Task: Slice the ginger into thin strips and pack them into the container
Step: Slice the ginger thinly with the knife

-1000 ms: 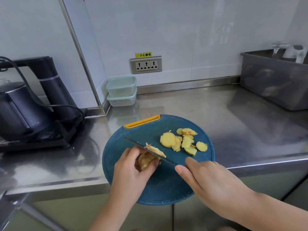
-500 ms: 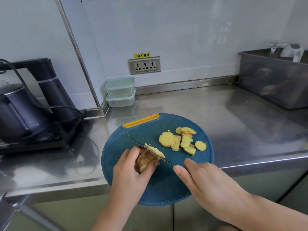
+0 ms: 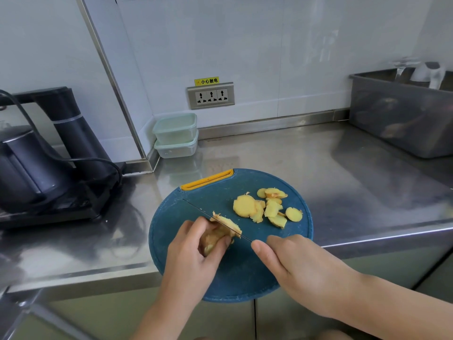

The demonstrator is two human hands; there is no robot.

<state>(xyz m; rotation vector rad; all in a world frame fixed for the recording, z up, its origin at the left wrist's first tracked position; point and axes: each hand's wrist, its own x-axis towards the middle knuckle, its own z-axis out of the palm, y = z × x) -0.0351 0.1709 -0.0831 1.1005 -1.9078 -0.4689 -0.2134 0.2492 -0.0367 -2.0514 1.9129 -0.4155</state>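
Note:
A round blue cutting board (image 3: 245,271) with a yellow handle slot lies at the counter's front edge. My left hand (image 3: 193,256) grips a chunk of ginger (image 3: 215,238) on the board. My right hand (image 3: 301,268) holds a knife (image 3: 208,215) whose thin blade runs diagonally across the ginger, with a partly cut slice (image 3: 229,224) leaning on its far side. Several round ginger slices (image 3: 264,207) lie in a pile on the board's right part. Two stacked pale green lidded containers (image 3: 176,134) stand at the back by the wall.
A black electric kettle and its base (image 3: 36,173) with a cord fill the left of the steel counter (image 3: 343,182). A grey plastic tub (image 3: 402,116) sits at the back right. A wall socket (image 3: 211,95) is above the containers.
The knife has sunk a little deeper through the ginger. Both hands stay in nearly the same place; the camera has shifted slightly.

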